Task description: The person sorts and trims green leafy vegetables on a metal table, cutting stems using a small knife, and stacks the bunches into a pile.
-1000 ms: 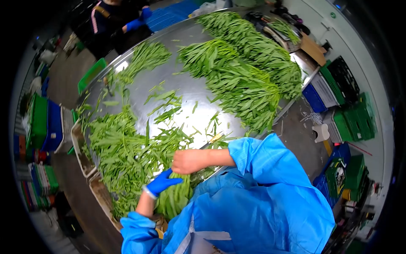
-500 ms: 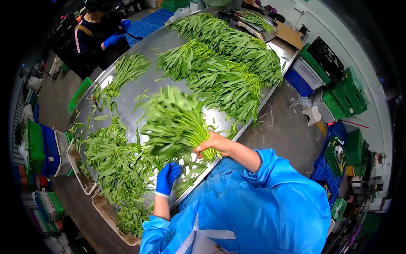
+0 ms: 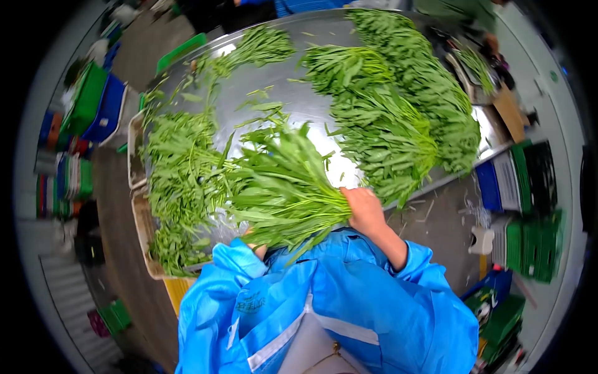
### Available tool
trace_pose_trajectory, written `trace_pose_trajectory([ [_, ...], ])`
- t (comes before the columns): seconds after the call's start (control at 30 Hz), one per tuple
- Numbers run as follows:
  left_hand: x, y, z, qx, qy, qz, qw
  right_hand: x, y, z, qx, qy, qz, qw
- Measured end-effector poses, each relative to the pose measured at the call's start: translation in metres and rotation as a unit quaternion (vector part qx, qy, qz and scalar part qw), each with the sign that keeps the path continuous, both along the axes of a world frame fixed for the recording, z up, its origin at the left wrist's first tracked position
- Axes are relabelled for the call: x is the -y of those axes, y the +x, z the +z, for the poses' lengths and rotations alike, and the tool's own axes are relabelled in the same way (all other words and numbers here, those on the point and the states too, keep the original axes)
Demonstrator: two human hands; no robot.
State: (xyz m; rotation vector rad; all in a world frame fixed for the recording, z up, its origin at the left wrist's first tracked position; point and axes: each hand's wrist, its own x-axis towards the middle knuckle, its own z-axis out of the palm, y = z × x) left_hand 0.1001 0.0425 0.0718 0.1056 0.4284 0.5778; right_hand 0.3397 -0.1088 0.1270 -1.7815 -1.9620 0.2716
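Note:
My bare right hand (image 3: pixel 366 210) is closed around the stems of a bunch of water spinach (image 3: pixel 289 196), whose long narrow leaves fan out to the left. The bunch is held over the near edge of a metal table (image 3: pixel 293 93). Under its leaves, at the lower left, my left wrist (image 3: pixel 256 249) shows; the fingers of that hand are hidden. Loose water spinach (image 3: pixel 180 162) lies heaped on the left side of the table. Stacked bunches (image 3: pixel 389 134) are laid in rows on the right side, stems pointing right.
Pale plastic crates (image 3: pixel 142 224) stand against the table's left edge. A scale (image 3: pixel 476 81) with greens on it sits at the far right corner, beside a cardboard box (image 3: pixel 509 115). Green crates (image 3: pixel 532 246) are stacked on the floor to the right. Another small heap (image 3: pixel 258 47) lies at the back.
My view has turned, and the bunch now lies lower, near my body, with its leaves spread to the left. My gloved left hand has gone from open view to beneath the leaves.

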Motion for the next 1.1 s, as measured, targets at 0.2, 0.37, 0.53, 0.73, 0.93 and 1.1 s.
trace_pose_trajectory([
  [0.2,0.001,0.076,0.009,0.001,0.002,0.023,1.0,-0.002,0.087,-0.018,-0.033,0.044,0.003,0.999],
  [0.37,-0.011,0.127,0.02,-0.007,0.007,0.041,0.999,-0.01,0.146,-0.031,-0.093,0.095,0.017,0.991],
  [0.53,-0.039,0.146,0.034,-0.025,0.016,0.066,0.997,-0.021,0.187,-0.041,-0.136,0.075,0.025,0.988],
  [0.73,-0.056,0.137,0.059,-0.092,0.099,0.14,0.981,-0.033,0.215,-0.053,-0.198,0.049,0.019,0.979],
  [0.93,-0.049,0.122,0.039,-0.295,0.092,0.189,0.932,-0.042,0.235,-0.06,-0.32,-0.032,-0.002,0.947],
  [1.1,-0.035,0.161,0.079,-0.505,0.3,0.198,0.785,-0.044,0.248,-0.076,-0.276,-0.007,-0.019,0.961],
])
